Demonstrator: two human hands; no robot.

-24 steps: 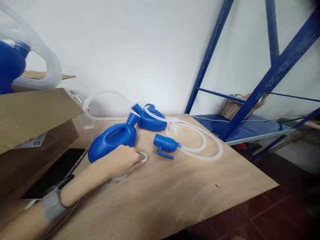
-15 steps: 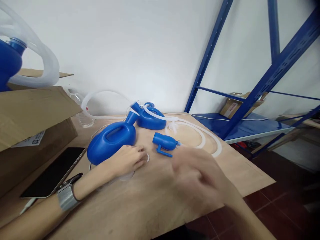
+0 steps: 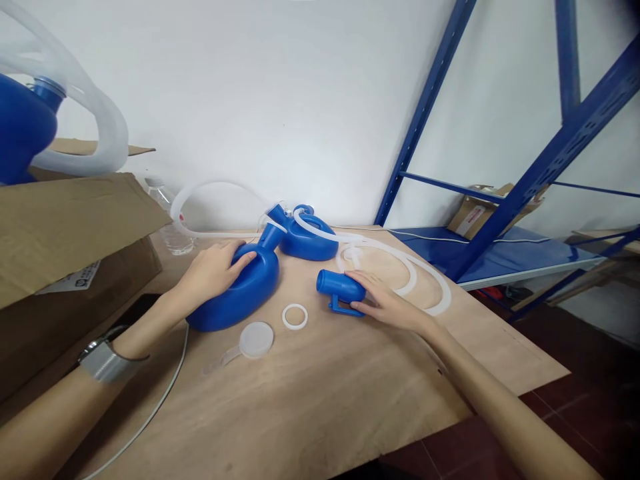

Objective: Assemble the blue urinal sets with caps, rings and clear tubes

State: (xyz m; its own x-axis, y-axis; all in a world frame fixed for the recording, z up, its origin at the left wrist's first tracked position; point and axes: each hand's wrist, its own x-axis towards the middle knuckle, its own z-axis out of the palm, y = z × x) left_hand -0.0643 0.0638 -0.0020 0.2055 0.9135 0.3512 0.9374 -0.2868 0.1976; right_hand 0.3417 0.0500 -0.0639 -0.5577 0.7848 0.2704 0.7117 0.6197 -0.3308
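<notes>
My left hand (image 3: 213, 270) is wrapped round the handle of the nearer blue bottle (image 3: 233, 303), which lies on the wooden table. My right hand (image 3: 377, 298) grips the rear of a small blue fitting (image 3: 341, 285) with a side bracket. Between the hands lie a white ring (image 3: 295, 317) and a translucent cap (image 3: 257, 340) with a strap. Behind them is a second blue bottle (image 3: 310, 240), and a clear hose (image 3: 440, 280) curls to its right.
At the left stand an open cardboard box (image 3: 75, 220), a hanging blue bottle (image 3: 25, 127) and a clear plastic bottle (image 3: 177, 237). A phone (image 3: 143, 308) lies behind my left wrist. A blue metal shelf (image 3: 480, 253) is at the right.
My left hand has moved from the ring and cap up to the blue bottle and taken hold of it. My right hand has come to the small blue fitting and gripped it.
</notes>
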